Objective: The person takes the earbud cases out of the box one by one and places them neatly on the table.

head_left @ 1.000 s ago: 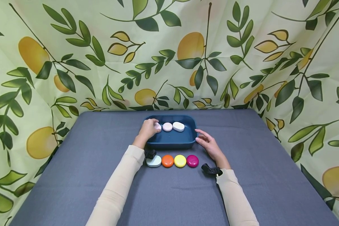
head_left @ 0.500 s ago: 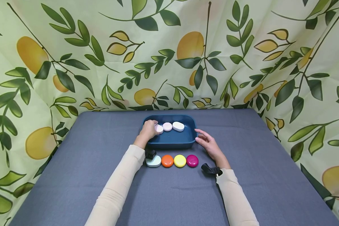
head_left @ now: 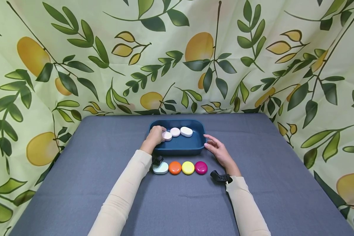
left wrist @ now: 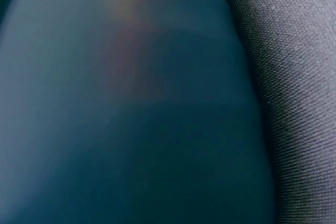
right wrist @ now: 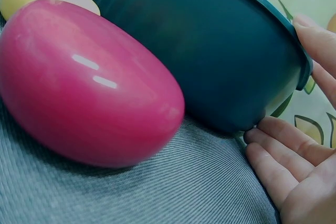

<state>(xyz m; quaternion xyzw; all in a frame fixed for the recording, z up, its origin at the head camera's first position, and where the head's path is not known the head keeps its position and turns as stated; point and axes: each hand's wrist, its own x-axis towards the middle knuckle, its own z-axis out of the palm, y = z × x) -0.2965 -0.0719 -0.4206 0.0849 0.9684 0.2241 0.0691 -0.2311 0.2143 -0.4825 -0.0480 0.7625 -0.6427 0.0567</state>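
A dark blue plastic tub [head_left: 180, 152] stands on the table, with a white oval soap-like piece [head_left: 186, 132] and a pale pink round piece [head_left: 175, 132] inside. At the tub's left end, my left hand [head_left: 154, 136] reaches in and pinches a second pale pink round piece [head_left: 167, 136]; part of its grip is hidden. My right hand [head_left: 219, 151] has its fingers spread against the tub's right end. In the right wrist view, fingertips [right wrist: 257, 136] touch low on the tub wall [right wrist: 199, 61], and the thumb is near the rim. The left wrist view shows only blurred tub wall [left wrist: 157, 129] and cloth.
Before the tub, a row holds a pale bluish-white oval piece [head_left: 160, 168], an orange round piece [head_left: 175, 168], a yellow one [head_left: 187, 168] and a magenta one [head_left: 201, 168]. Grey-blue cloth [head_left: 177, 203] covers the table. A leaf-and-fruit patterned curtain [head_left: 165, 49] hangs behind.
The pale pink round piece at my left hand has shifted slightly towards me and to the right inside the tub. My right hand has stayed at the tub's end.
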